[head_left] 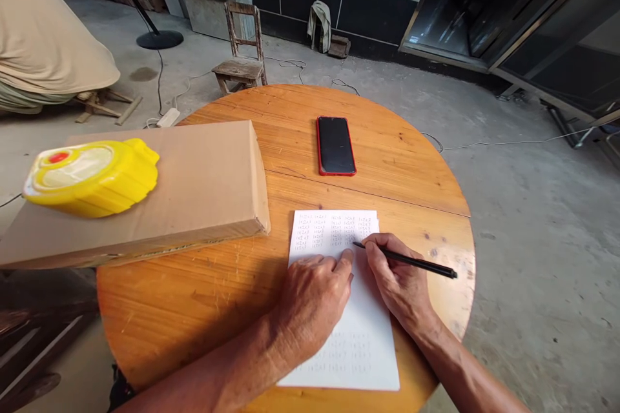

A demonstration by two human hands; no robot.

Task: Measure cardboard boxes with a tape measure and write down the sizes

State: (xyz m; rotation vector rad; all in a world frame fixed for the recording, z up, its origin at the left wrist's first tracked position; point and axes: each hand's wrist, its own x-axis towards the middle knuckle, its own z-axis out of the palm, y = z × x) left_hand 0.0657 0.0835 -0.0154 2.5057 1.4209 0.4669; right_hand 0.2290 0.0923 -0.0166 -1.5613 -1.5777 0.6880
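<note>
A white sheet of paper (372,348) with handwritten rows of numbers near its top and bottom lies on the round wooden table. Across its middle rests my left hand (317,300), knuckles up and fingers curled under, thumb toward the pen tip; it presses on the sheet, with no object showing in it. My right hand (400,277) is closed around a black pen (421,263) at the sheet's right edge. The pen slants, its tip at the written rows and its back end pointing right. Curled fingers hide part of the writing.
A phone in a red case (336,147) lies beyond the paper on the wooden table (397,161). To the left, a cardboard box (208,174) overhangs the table edge, carrying a yellow plastic container (97,177). A small wooden chair (242,64) stands behind the table.
</note>
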